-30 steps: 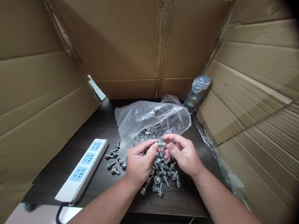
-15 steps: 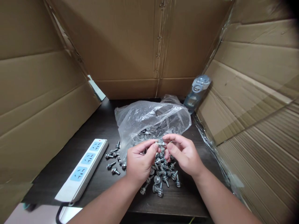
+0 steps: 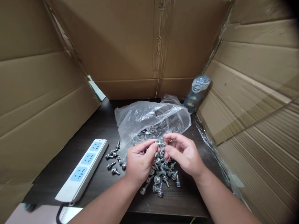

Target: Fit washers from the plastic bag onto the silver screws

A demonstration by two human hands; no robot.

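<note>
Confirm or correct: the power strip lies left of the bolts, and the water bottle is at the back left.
Wrong side for the water bottle: the head view shows it at the back right. The power strip lies left of the bolts.

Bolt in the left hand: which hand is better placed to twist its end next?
Probably the right hand: its thumb and forefinger are parted beside the bolt, which the left hand pinches.

Left hand (image 3: pixel 140 161) pinches a metal bolt (image 3: pixel 160 143); right hand (image 3: pixel 183 154) is at its other end, contact unclear. Loose bolts (image 3: pixel 161 169) lie beneath on the dark counter (image 3: pixel 187 199), before a plastic bag (image 3: pixel 149 115). Power strip (image 3: pixel 81 171) at left; bottle (image 3: pixel 196 95) at far right.
</note>
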